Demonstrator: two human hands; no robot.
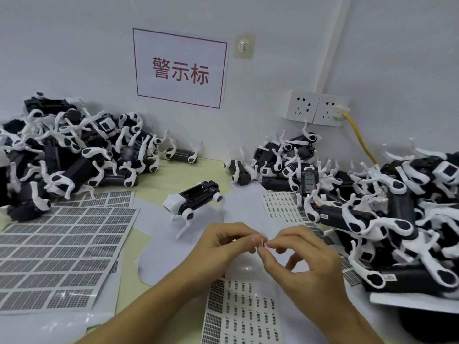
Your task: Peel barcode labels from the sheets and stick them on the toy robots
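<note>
Above the partly stripped label sheet (242,316), the left hand (223,240) and right hand (308,254) pinch a small peeled label (262,244) between fingertips, while one toy robot (192,201) stands just beyond and heaps (74,150) apparently remain unlabelled.

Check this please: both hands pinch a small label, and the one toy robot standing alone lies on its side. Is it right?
Not quite. In the head view both hands, left hand and right hand, pinch the small label, but the lone toy robot stands upright on its legs.
</note>
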